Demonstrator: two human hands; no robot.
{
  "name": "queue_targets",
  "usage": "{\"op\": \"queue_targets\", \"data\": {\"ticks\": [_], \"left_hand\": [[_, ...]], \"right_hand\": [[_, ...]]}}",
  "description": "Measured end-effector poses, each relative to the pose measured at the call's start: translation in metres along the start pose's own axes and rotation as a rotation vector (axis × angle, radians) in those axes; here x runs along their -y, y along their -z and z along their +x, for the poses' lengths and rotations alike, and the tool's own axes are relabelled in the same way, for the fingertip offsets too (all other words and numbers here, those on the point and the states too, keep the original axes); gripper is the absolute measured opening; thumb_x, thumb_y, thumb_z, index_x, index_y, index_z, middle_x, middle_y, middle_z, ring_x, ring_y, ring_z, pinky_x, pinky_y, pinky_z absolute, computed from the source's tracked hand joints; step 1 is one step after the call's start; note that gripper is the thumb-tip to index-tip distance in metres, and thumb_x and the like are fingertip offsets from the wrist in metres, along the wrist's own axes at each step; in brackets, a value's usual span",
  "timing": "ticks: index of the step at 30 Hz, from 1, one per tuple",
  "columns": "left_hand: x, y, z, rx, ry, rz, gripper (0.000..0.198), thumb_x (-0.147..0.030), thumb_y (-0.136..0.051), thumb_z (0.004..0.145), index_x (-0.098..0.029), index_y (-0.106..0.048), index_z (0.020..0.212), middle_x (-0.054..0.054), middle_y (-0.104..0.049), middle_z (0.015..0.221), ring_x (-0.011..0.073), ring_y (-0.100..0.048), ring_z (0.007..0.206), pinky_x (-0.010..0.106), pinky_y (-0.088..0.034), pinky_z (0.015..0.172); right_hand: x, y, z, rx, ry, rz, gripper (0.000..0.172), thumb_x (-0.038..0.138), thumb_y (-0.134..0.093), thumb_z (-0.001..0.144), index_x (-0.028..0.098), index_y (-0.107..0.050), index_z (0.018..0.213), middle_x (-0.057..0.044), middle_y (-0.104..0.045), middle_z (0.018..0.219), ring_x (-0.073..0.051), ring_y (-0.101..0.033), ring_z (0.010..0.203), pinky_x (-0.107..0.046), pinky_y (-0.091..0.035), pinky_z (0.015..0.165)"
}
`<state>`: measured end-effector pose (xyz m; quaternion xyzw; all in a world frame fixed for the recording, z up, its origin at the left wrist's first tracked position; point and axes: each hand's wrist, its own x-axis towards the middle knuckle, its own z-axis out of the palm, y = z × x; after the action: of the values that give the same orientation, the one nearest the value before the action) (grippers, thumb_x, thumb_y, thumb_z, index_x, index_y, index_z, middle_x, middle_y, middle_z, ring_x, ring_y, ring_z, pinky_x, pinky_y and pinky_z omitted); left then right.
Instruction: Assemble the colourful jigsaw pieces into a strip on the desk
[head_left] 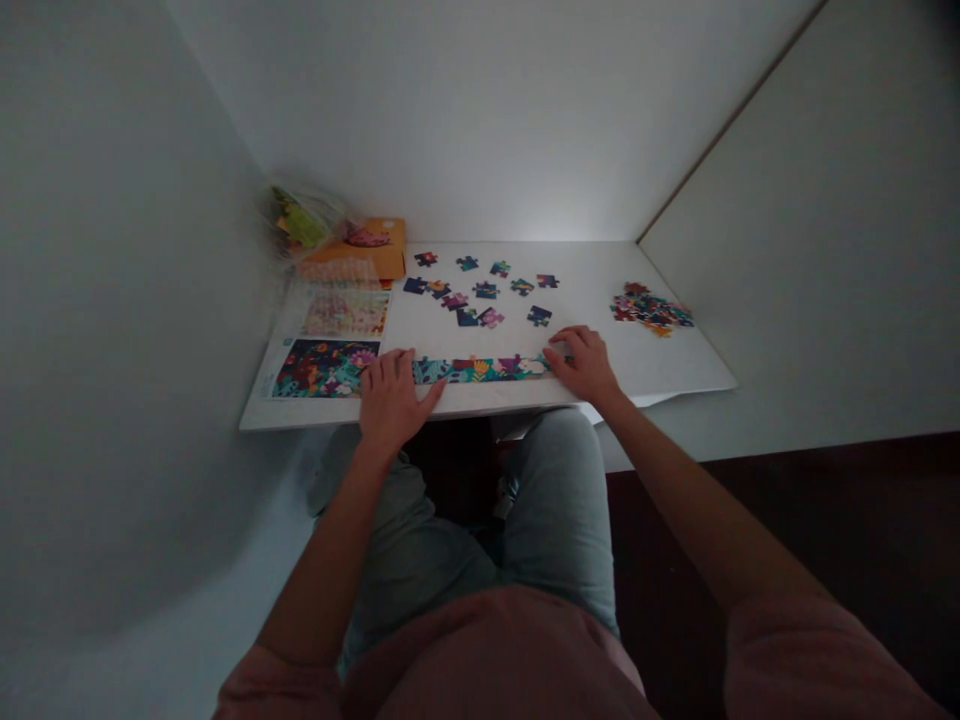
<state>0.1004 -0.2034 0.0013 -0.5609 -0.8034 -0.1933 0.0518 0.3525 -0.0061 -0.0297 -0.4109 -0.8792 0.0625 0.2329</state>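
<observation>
A row of joined jigsaw puzzle pieces (480, 370) lies along the near edge of the white table, teal with colourful plant shapes. My left hand (390, 395) rests on its left end, fingers stretched out flat and thumb spread to the side. At the other end of the row, my right hand (583, 365) has its fingers bent around a dark puzzle piece (568, 360), mostly hidden beneath them. Several loose puzzle pieces (486, 290) are scattered beyond the row. Partly behind my left hand is a printed picture sheet (322, 368) with a dark, colourful design.
A heap of puzzle pieces (649, 308) lies at the table's right. At the back left stand an orange box (386, 250) and a clear plastic bag (304, 220) with something green inside. White walls (480, 120) close in the table's back and sides.
</observation>
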Motion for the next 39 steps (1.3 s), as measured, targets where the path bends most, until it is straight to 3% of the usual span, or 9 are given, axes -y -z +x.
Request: {"op": "queue_targets", "data": {"ticks": [10,16,27,34,39], "left_hand": [[0.0,0.006,0.002,0.023,0.021,0.016,0.05,-0.049,-0.036,0.086,-0.024,-0.042,0.129,0.011,-0.046,0.129,0.0319,-0.04,0.119,0.05,-0.03,0.102],[0.0,0.004,0.004,0.035,0.026,-0.014,0.051,-0.048,-0.037,0.086,-0.024,-0.04,0.131,0.01,-0.046,0.13,0.0316,-0.039,0.12,0.048,-0.031,0.102],[-0.003,0.005,0.004,0.036,0.015,0.001,0.057,-0.049,-0.036,0.086,-0.021,-0.034,0.136,0.012,-0.047,0.13,0.0334,-0.039,0.12,0.051,-0.027,0.103],[-0.006,0.006,0.005,0.042,0.012,-0.016,0.049,-0.046,-0.039,0.085,-0.025,-0.042,0.129,0.01,-0.047,0.128,0.0337,-0.04,0.12,0.053,-0.028,0.102],[-0.007,0.005,0.006,0.041,0.042,-0.025,0.049,-0.046,-0.042,0.083,-0.025,-0.042,0.127,0.01,-0.048,0.128,0.0346,-0.04,0.119,0.055,-0.029,0.1]], "right_hand": [[-0.002,-0.001,0.0,-0.008,-0.027,0.053,0.026,0.045,-0.044,0.088,0.035,-0.055,0.11,-0.008,-0.054,0.109,-0.029,-0.051,0.102,-0.048,-0.038,0.091],[0.001,0.0,0.001,-0.004,-0.013,0.029,0.03,0.046,-0.044,0.088,0.034,-0.054,0.113,-0.008,-0.051,0.117,-0.028,-0.046,0.111,-0.046,-0.037,0.094],[0.002,0.002,0.0,0.008,-0.008,0.02,0.029,0.048,-0.043,0.088,0.032,-0.054,0.11,-0.007,-0.051,0.117,-0.027,-0.048,0.107,-0.046,-0.039,0.092],[-0.001,0.003,0.001,0.026,-0.052,0.07,0.027,0.049,-0.043,0.088,0.035,-0.055,0.108,-0.006,-0.053,0.114,-0.027,-0.05,0.106,-0.047,-0.039,0.094],[-0.015,0.001,0.009,0.055,-0.174,0.225,0.032,0.049,-0.041,0.088,0.033,-0.052,0.114,-0.006,-0.051,0.116,-0.022,-0.056,0.09,-0.041,-0.047,0.086]]}}
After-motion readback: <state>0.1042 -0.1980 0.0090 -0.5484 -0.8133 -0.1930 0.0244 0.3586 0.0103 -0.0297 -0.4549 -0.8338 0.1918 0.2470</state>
